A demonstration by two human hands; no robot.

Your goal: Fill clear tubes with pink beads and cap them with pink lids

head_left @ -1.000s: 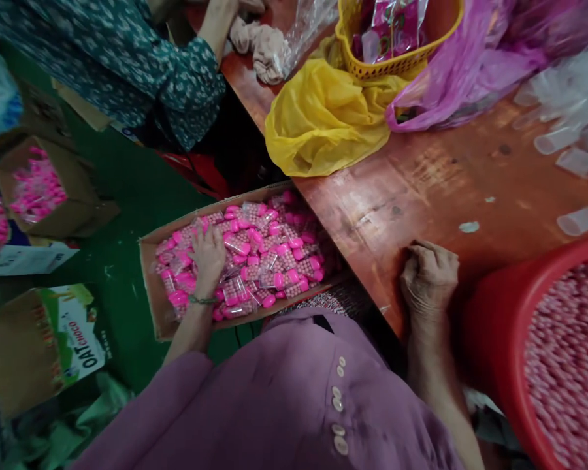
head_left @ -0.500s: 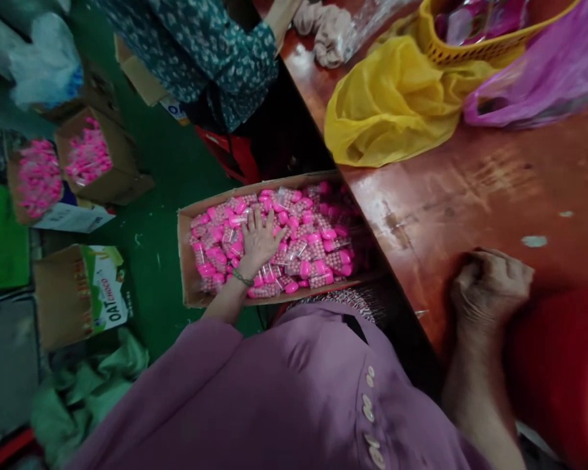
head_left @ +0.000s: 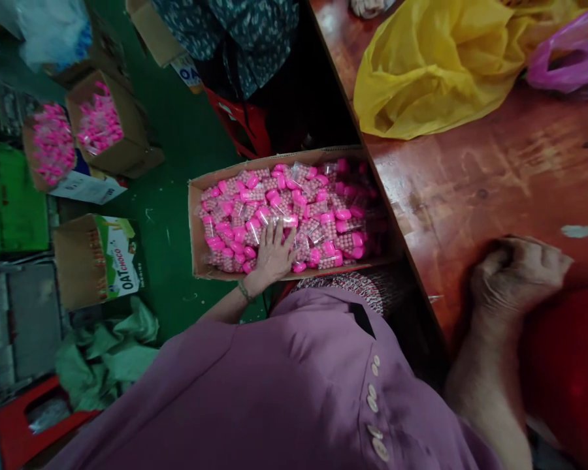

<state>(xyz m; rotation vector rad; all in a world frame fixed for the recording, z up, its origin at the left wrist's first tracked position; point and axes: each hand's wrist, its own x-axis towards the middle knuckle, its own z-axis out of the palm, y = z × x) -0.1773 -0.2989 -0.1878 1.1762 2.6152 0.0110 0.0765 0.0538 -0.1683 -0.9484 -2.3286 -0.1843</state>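
Note:
My left hand (head_left: 276, 253) lies open, palm down, on a heap of small clear bottles (head_left: 318, 225) with bright pink caps and pinkish beads inside. They fill a long cardboard box (head_left: 192, 228), whose right end lies in the shadow under the table edge. The fingers are spread and rest over the bottles near the box's front side; none is gripped. My right hand (head_left: 522, 271) rests on the reddish-brown table (head_left: 470, 189), closed in a loose fist, and nothing shows in it.
A yellow bag (head_left: 431, 72) and a purple plastic bag (head_left: 568, 59) lie on the table. At left stand boxes of pink items (head_left: 100, 121) and an open carton (head_left: 78, 261). A person in a patterned green sleeve (head_left: 255, 39) sits beyond, near a red stool (head_left: 240, 124).
My left hand has moved across the bottles toward the box's front side, fingers still spread. The view has shifted, and the yellow basket has left it. My right hand stays closed on the table.

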